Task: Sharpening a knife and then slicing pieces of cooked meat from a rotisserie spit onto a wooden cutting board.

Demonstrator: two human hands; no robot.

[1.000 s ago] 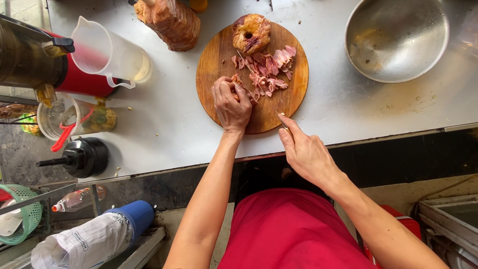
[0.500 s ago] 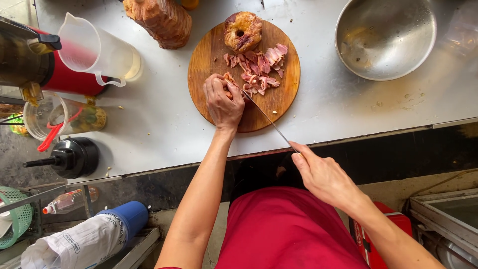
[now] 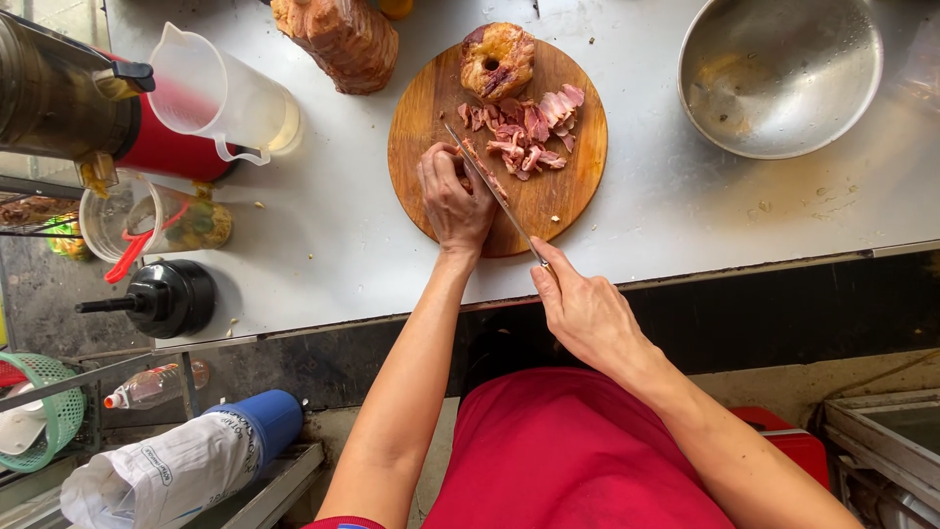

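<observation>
A round wooden cutting board (image 3: 568, 186) lies on the steel counter. On it are a pile of pink sliced pieces (image 3: 524, 122) and a browned, ring-shaped chunk (image 3: 497, 59) at the far edge. My left hand (image 3: 452, 201) presses a thin pink strip (image 3: 483, 168) against the board with curled fingers. My right hand (image 3: 583, 304) grips the handle of a long knife (image 3: 490, 186); its blade lies across the board right beside my left fingers, tip pointing away from me.
A steel bowl (image 3: 783, 73) sits at the back right. A clear plastic jug (image 3: 220, 98), a juicer (image 3: 59, 98) with a red base, a wrapped brown lump (image 3: 338, 39) and a black lid (image 3: 166, 299) stand to the left. The counter edge (image 3: 685, 274) runs below the board.
My right hand has risen from below the counter edge to the board's near side, and the knife blade now lies across the board beside my left fingers. The left hand stays on the strip.
</observation>
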